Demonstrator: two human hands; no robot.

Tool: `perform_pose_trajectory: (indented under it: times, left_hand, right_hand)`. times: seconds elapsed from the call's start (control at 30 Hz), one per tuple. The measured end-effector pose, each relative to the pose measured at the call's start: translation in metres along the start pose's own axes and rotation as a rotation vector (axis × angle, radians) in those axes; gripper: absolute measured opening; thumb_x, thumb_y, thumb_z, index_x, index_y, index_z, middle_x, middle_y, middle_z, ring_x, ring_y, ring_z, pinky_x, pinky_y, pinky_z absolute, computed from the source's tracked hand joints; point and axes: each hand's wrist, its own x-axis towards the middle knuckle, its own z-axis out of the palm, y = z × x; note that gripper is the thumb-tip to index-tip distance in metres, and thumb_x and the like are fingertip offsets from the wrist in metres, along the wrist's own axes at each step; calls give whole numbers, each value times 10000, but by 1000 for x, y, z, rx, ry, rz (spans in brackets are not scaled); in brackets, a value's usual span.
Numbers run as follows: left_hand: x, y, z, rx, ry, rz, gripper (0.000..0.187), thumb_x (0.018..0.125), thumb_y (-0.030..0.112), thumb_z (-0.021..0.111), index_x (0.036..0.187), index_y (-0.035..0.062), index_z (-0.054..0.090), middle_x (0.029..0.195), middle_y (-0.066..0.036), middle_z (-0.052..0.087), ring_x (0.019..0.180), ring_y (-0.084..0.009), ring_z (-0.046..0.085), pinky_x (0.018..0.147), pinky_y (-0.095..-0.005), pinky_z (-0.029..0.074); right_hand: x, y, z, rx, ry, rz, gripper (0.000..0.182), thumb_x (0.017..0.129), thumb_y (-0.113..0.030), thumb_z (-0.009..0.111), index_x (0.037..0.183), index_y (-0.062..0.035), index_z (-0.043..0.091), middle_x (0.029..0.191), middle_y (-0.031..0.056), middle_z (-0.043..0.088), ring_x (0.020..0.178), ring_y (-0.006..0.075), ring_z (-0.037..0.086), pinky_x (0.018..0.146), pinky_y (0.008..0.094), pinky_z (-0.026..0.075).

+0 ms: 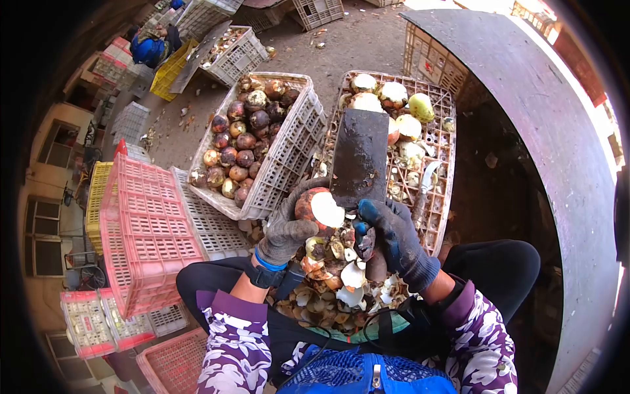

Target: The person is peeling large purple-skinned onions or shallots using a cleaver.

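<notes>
My left hand (287, 225), in a grey work glove, is wrapped round a coconut (325, 209). Brown skin remains on the coconut's left side, and the side facing right is pared to white flesh. My right hand (398, 238), in a dark blue-and-grey glove, is closed close to the coconut's right. A rounded brown end (376, 267), perhaps a handle, shows beneath it; what the fingers grip is hidden. Just beyond both hands lies a dark, wet rectangular slab (359, 154). Brown and white parings (352, 276) are heaped below the hands, over my lap.
A white crate (289, 141) of brown coconuts stands left. Pared white coconuts (394, 93) and a curved-blade knife (430, 177) rest on an upturned crate (446, 148). Pink crates (154, 223) stack at far left. A large grey board (518, 85) curves along the right. A person in blue (149, 47) is behind.
</notes>
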Motion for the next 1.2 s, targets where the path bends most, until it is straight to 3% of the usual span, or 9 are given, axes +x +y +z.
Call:
perform_pose_trajectory:
  times: [0.3, 0.5, 0.77, 0.83, 0.87, 0.97, 1.03, 1.17, 1.2]
  left_hand:
    - [-5, -12, -12, -263, 43, -122, 801, 606, 192, 763, 1302, -30, 435, 1127, -123, 575, 1002, -242, 597, 844, -360, 534]
    - [-3, -10, -13, -121, 12, -93, 787, 629, 244, 794, 1296, -4, 459, 1119, -80, 578, 1009, -195, 582, 903, -336, 492]
    - [10, -6, -1, 376, 43, 119, 779, 639, 242, 828, 1295, 28, 468, 1170, -85, 565, 1067, -195, 554, 952, -336, 447]
    - [11, -5, -2, 549, 34, 186, 770, 645, 253, 830, 1287, 27, 468, 1175, -93, 564, 1072, -203, 550, 957, -342, 441]
    - [12, -5, -3, 629, 27, 227, 764, 650, 258, 830, 1282, 27, 469, 1175, -97, 564, 1073, -208, 550, 959, -345, 439]
    - [13, -6, -10, 947, 10, 372, 787, 641, 250, 838, 1290, 25, 452, 1198, -124, 552, 1098, -231, 541, 965, -359, 433]
    - [11, -5, -14, 1185, 20, 393, 829, 633, 252, 842, 1315, 24, 431, 1218, -132, 543, 1121, -240, 528, 973, -375, 423]
    - [9, -21, -24, 797, 87, 287, 792, 641, 227, 840, 1298, 31, 443, 1212, -122, 540, 1111, -240, 540, 977, -371, 432]
    - [11, -16, -23, 505, 49, 242, 780, 654, 243, 827, 1303, 38, 445, 1219, -117, 537, 1125, -235, 534, 981, -370, 432]
  right_hand:
    - [-2, -9, 1, -130, -124, 17, 258, 902, -225, 602, 921, 31, 624, 779, 24, 628, 634, 67, 574, 565, 212, 482]
    - [1, 0, -6, -131, -102, -20, 230, 900, -184, 605, 946, 40, 625, 805, 33, 635, 667, 74, 595, 602, 214, 494]
    - [10, 13, -15, -18, -145, 34, 240, 944, -198, 499, 982, 17, 598, 769, 18, 590, 642, 90, 577, 577, 224, 480]
    - [14, 14, -18, 624, -264, 343, 247, 945, -199, 495, 996, 27, 581, 723, -6, 555, 595, 80, 539, 537, 235, 464]
    - [12, 14, -16, 614, -151, 373, 274, 950, -218, 487, 1005, 40, 562, 680, -35, 503, 549, 58, 479, 491, 233, 423]
    - [16, 22, -23, 843, -318, 469, 290, 953, -245, 485, 999, 31, 564, 682, -43, 503, 541, 52, 461, 486, 222, 407]
    - [5, 3, -6, 706, -369, 397, 296, 953, -255, 484, 1009, 25, 563, 670, -47, 487, 529, 56, 443, 478, 218, 389]
    - [9, -17, -8, 624, -346, 194, 275, 947, -225, 485, 1016, 23, 582, 709, -44, 528, 561, 58, 477, 509, 229, 422]
    - [7, -17, -10, 214, -194, -32, 260, 941, -200, 494, 1001, 26, 607, 768, -26, 574, 616, 62, 519, 558, 230, 452]
